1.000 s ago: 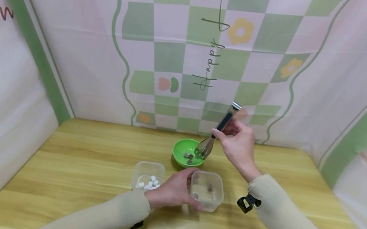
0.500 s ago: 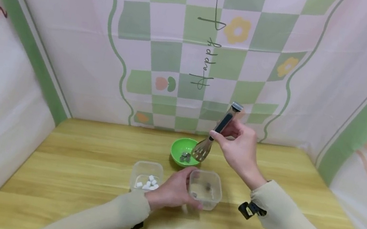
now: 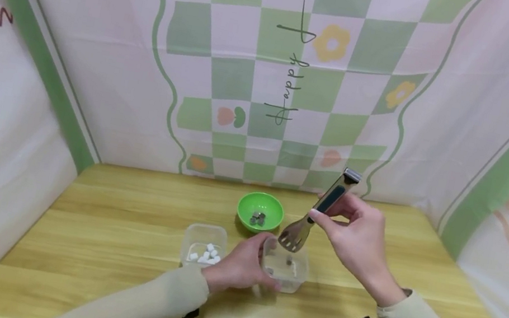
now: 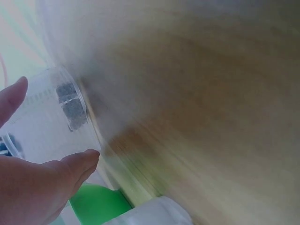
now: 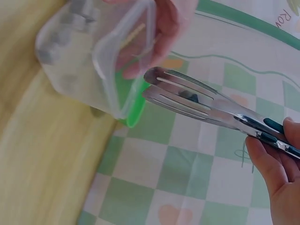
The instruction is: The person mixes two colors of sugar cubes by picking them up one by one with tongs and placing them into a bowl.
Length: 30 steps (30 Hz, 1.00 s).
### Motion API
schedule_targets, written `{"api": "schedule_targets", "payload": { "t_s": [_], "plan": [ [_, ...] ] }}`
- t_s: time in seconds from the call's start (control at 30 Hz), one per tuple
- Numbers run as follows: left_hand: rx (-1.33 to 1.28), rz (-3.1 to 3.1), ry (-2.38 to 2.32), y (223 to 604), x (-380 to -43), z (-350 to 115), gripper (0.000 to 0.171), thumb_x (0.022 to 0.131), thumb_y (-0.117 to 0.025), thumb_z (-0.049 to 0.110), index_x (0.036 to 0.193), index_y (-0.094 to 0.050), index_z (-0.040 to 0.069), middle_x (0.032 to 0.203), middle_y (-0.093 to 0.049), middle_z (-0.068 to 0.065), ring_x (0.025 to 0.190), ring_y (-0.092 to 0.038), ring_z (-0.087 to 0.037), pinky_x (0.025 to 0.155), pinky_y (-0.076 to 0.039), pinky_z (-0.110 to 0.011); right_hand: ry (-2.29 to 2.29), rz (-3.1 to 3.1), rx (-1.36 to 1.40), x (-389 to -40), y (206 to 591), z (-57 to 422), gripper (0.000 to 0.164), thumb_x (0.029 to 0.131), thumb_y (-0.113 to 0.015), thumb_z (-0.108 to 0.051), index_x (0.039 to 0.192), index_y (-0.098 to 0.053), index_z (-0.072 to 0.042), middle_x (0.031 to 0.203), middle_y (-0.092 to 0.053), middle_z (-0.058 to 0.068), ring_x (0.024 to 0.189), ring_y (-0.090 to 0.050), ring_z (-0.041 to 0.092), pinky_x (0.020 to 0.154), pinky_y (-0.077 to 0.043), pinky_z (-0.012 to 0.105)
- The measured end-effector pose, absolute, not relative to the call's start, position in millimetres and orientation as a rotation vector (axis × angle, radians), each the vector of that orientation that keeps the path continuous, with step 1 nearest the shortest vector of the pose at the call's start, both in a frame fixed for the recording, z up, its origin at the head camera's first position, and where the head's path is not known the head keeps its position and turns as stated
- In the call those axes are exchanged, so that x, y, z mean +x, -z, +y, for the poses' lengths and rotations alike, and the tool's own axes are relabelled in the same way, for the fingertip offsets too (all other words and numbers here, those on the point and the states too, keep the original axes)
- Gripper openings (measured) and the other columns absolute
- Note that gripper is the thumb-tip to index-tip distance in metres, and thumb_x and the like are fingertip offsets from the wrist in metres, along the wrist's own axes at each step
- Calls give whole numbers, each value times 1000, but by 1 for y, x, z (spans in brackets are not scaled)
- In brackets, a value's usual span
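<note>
My right hand pinches slotted metal tongs with dark grips. Their tips hang over the far rim of a clear plastic container, and the blades look nearly closed in the right wrist view. Something small and dark shows through the slots; I cannot tell whether the tongs grip it. With thumb and fingers on opposite sides, my left hand holds the container on the table. Several dark grey cubes lie inside it. Just behind stands a green bowl with several grey pieces at its bottom.
Left of my left hand, a second clear container holds several small white cubes. A patterned cloth rises along the table's back edge. Bare wood of the table extends to the left.
My right hand has brought the tongs out of the green bowl, then right and nearer, to the far rim of the clear container. The left hand has stayed on that container.
</note>
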<state>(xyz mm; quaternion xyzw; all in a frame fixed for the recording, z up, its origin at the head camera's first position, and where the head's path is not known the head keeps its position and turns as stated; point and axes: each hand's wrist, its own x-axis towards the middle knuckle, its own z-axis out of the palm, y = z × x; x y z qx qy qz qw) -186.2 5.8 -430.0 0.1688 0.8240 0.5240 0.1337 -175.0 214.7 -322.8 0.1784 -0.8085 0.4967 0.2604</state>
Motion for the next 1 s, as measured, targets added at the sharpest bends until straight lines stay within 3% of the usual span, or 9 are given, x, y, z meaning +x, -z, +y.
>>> {"api": "schedule_targets", "payload": {
  "t_s": [0.23,0.43,1.0],
  "plan": [
    [531,2375,-1551,430,-188,6,88,65,-99,4,142,-56,11,131,-67,-2,124,-62,-26,113,-48,-48,-1402,-2234,536,-172,348,209,24,82,-86,8,101,-75,-2,78,-74,2,72,-73,15,69,-65,28],
    [546,2386,-1541,432,-188,6,88,65,-99,3,141,-57,9,130,-67,-2,122,-62,-24,111,-49,-46,-1441,-2284,546,-172,362,203,27,80,-86,10,100,-74,-4,80,-74,1,72,-73,18,68,-65,30],
    [592,2404,-1543,434,-188,5,87,63,-100,3,138,-58,10,127,-67,-2,117,-64,-21,108,-51,-42,-1399,-2379,540,-177,364,193,22,82,-85,6,96,-73,-5,80,-73,0,73,-72,18,67,-65,30]
  ]
}}
